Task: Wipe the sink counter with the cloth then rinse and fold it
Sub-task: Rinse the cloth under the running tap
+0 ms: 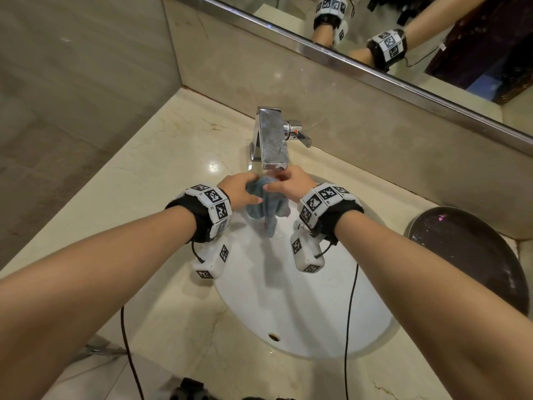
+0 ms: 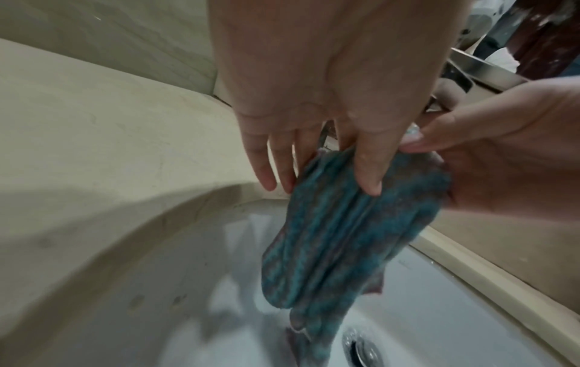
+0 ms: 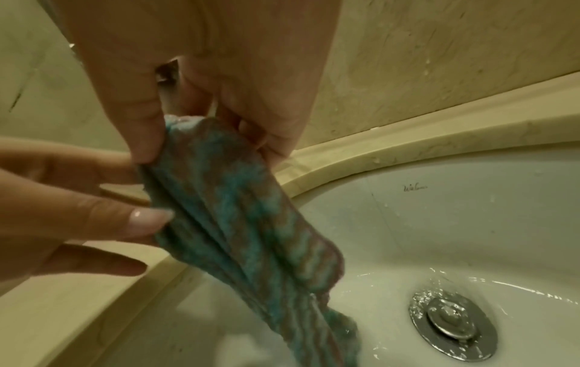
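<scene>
A wet teal cloth (image 1: 266, 207) hangs bunched lengthwise over the white sink basin (image 1: 302, 313), right under the chrome faucet spout (image 1: 272, 140). My left hand (image 1: 251, 189) pinches its upper part, thumb on the near side and fingers behind. My right hand (image 1: 277, 183) grips the top end from the right. In the left wrist view the cloth (image 2: 338, 236) drops from my left hand (image 2: 326, 183) toward the drain (image 2: 364, 347). The right wrist view shows my right hand (image 3: 207, 149) pinching the cloth (image 3: 238, 223), and water lies around the drain (image 3: 452, 320).
The beige marble counter (image 1: 161, 174) surrounds the basin, with walls at the left and back. The faucet handle (image 1: 301, 134) points right. A dark round dish (image 1: 467, 255) sits on the counter at the right. A mirror (image 1: 403, 30) runs above the backsplash.
</scene>
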Tool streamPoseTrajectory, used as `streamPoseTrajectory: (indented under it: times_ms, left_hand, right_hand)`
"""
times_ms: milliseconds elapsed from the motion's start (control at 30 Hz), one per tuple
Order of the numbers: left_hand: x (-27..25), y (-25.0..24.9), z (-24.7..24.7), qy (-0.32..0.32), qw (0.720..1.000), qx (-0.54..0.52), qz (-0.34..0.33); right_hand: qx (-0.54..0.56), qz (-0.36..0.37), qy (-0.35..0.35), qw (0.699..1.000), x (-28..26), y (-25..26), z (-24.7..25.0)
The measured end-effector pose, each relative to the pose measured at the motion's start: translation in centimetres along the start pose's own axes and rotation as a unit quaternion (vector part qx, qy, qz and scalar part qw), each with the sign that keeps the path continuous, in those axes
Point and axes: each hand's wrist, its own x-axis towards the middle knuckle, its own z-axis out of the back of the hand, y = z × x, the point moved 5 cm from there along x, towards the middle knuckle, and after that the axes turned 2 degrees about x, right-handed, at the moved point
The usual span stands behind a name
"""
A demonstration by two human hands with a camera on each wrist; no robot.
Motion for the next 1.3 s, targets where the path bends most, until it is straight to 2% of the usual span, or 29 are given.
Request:
streamPoseTrajectory:
  times_ms: [167,267,333,633,767,833,933,1000,1133,1200,1300]
  left_hand:
    - [0.3,-0.2,1.3,-0.043,0.998,0.051,0.001]
    - [0.2,-0.3,1.5,-0.05,0.997,0.049,-0.01]
    - [0.1,-0.4,1.2,-0.045,0.998,0.038,-0.012]
    - [0.2,0.4,0.5,0.002,0.998,0.063,0.019]
    - [0.2,-0.6,-0.2,0.011,0.998,0.053,-0.032]
    - [0.2,-0.9,-0.4,0.011,0.997,0.062,-0.043]
    - [0.1,-0.8,0.1,-0.006,0.998,0.063,-0.025]
    - [0.1,-0.6,0.6,-0.03,0.998,0.059,-0.012]
    - [0.1,-0.4,1.2,-0.063,0.997,0.04,-0.028]
    - [0.1,-0.6,1.1,-0.072,0.996,0.032,-0.038]
    - [0.0,-0.9,1.1,-0.089,0.995,0.006,-0.054]
  right_hand:
    - [-0.105,0.011,0.007,0.994,0.2,-0.7,0.3]
    - [-0.241,-0.003,0.022,0.97,0.5,-1.5,0.2]
    - [-0.28,-0.018,0.021,0.96,0.7,-1.9,0.2]
    - [-0.11,0.039,-0.018,0.993,0.5,-0.8,0.2]
    - [-0.075,0.054,-0.004,0.996,0.5,-0.2,0.0]
    - [-0.074,0.049,0.004,0.996,0.6,-0.3,0.0]
    - [-0.108,0.043,-0.005,0.993,0.6,-0.7,0.4]
    - [-0.172,0.03,0.01,0.985,0.8,-1.3,0.6]
    - [-0.323,-0.02,0.042,0.945,0.7,-2.4,0.9]
    - [-0.33,-0.025,0.04,0.943,0.7,-2.5,1.2]
    - [-0.249,-0.003,-0.023,0.968,0.9,-2.1,1.7]
